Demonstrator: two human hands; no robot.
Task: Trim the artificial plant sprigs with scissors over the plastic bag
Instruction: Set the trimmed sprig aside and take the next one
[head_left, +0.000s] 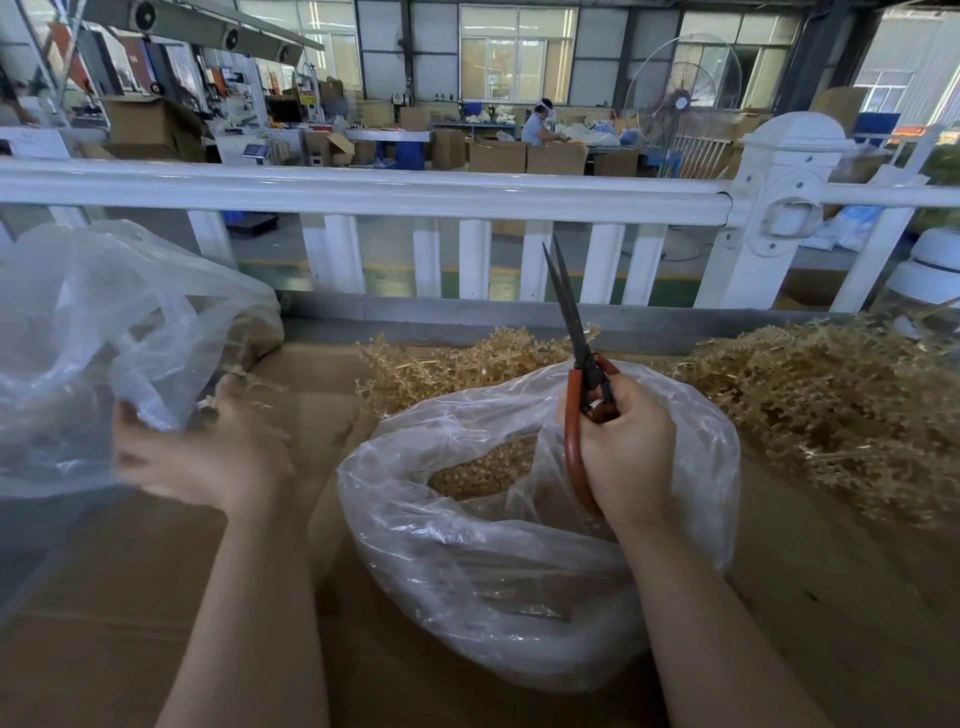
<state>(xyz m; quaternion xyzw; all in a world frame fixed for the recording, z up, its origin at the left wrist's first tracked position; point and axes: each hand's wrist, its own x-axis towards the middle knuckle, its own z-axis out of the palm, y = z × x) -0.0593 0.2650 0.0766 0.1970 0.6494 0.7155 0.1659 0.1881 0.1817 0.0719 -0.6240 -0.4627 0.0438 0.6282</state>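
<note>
Scissors (582, 364) sit in the right hand (623, 447), fingers wrapped round the orange handles, blades nearly together and pointing up toward the far white railing (363, 192). That hand's right over the open plastic bag (519, 571) near the middle of the cardboard-covered counter (104, 623). Left hand (208, 452) is blurry, fingers pinching a second clear bag (78, 338) on the left. Tan sprigs (831, 405) are piled far right, with some behind the bag.
</note>
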